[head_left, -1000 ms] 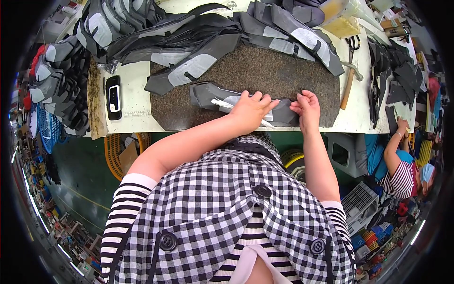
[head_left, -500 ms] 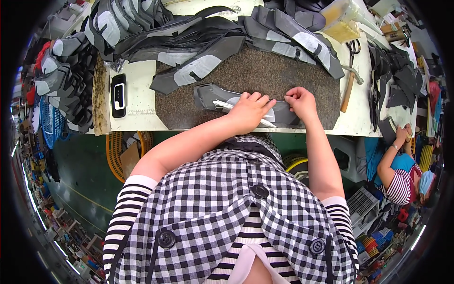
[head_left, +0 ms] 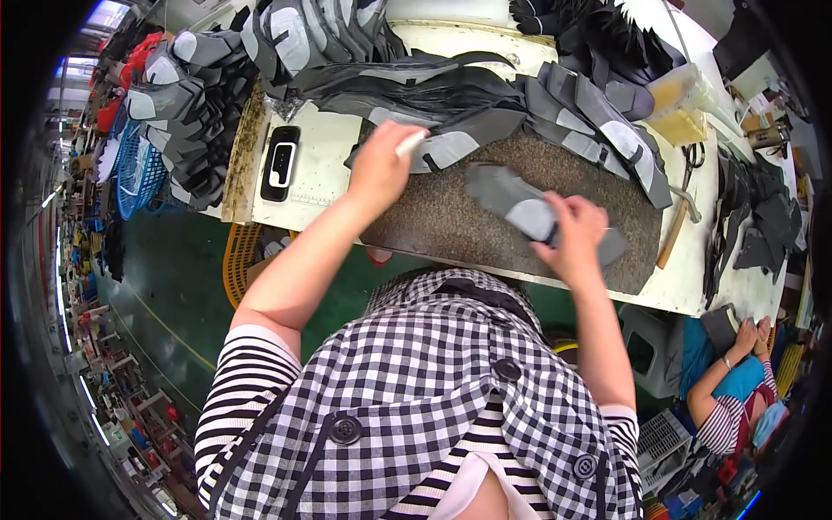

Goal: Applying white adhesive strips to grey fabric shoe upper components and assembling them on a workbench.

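My right hand (head_left: 574, 236) is closed on a flat dark grey cut piece with a light grey patch (head_left: 527, 214), tilted over the brown work mat. A slim white tool (head_left: 411, 144) sticks out of my closed left hand (head_left: 380, 173). That hand hovers by the left end of another dark grey piece (head_left: 472, 134) lying along the mat's far edge. Behind it, a stack of similar dark pieces (head_left: 390, 82) is spread across the table.
More grey pieces hang in rows at the left (head_left: 204, 113). A black phone-like device (head_left: 281, 165) lies on the white table. At the right are a hammer (head_left: 679, 230), scissors (head_left: 693, 156) and a yellowish block (head_left: 680, 124). A co-worker's hands (head_left: 752, 336) hold something dark.
My left hand has lifted off the grey piece and moved left and away with the white tool. My right hand has shifted nearer and raised the piece. The view has turned slightly.
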### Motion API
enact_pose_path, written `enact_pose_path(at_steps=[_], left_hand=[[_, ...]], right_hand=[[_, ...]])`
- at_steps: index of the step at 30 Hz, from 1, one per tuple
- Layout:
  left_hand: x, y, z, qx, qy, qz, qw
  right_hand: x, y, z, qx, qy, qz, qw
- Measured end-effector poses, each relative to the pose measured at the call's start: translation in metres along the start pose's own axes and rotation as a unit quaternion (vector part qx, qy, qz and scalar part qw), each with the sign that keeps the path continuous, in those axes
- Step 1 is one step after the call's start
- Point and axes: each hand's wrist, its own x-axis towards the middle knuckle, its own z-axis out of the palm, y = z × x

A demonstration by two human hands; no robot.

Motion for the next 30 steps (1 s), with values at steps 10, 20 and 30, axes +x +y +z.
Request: enact_pose_path(at_steps=[10, 20, 30], left_hand=[[0.074, -0.025, 0.014, 0.103, -0.075, 0.056, 0.990], [0.065, -0.045, 0.015, 0.166, -0.059, 0.055, 0.983], [-0.006, 0.004, 0.059, 0.042, -0.306, 0.019, 0.951]], right_hand=[[0.153, -0.071, 0.011, -0.074, 0.206, -0.208, 0.953], [0.001, -0.069, -0.029, 0.202, -0.142, -0.199, 0.948], [-0.034, 0.040, -0.001, 0.100, -0.042, 0.176, 0.978]])
